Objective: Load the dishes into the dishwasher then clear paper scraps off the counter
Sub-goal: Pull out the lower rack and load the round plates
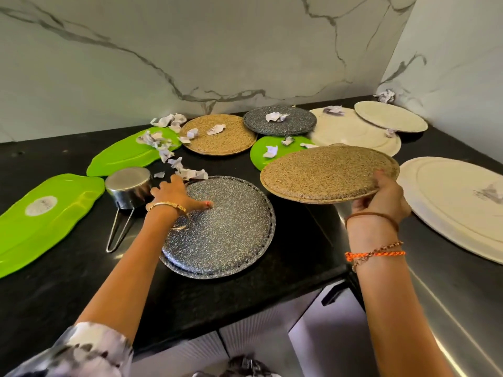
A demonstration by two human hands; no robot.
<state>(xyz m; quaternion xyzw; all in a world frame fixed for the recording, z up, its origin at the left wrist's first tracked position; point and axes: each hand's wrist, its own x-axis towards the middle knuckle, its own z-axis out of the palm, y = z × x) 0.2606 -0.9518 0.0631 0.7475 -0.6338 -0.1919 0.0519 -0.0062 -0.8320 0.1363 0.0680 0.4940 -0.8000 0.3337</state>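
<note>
So the right hand (386, 197) was pinching the near rim of a tan speckled plate (326, 172), held up off the black counter (54, 289) over a green plate (261, 156), while the left hand (174, 194) lay flat, fingers spread, on the grey speckled plate (223, 235) near the counter's front edge. Not much free room: paper scraps (187, 172) just beyond the fingertips, a steel cup (128, 186) right beside them, and the green leaf tray (40, 216) had a round sticker I couldn't read.

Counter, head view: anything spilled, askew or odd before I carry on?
Yes: crumpled paper scraps are strewn across the counter and onto several plates, including the far dark speckled plate. Nothing looks broken.
</note>
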